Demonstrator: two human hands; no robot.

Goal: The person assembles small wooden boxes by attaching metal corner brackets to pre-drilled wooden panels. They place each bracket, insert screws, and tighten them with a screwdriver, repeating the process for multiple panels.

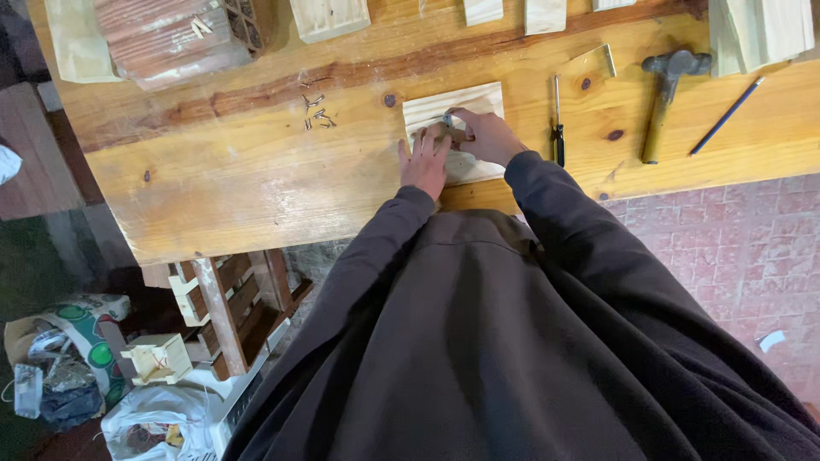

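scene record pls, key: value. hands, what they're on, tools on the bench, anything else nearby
left hand: flat on the pale wood block, fingers spread
right hand: on the same block, fingertips pinched around something small; too small to identify
surface: wooden workbench
nails: small loose cluster, left of the block, untouched
screwdriver: lying just right of the right hand
hammer: further right, head away from the person
pencil: near the bench's right end
small wooden box: on the floor, lower left

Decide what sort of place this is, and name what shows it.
Probably a home woodworking shop: a wooden workbench holds a hammer, loose nails and wood offcuts, and both hands rest on a small board.
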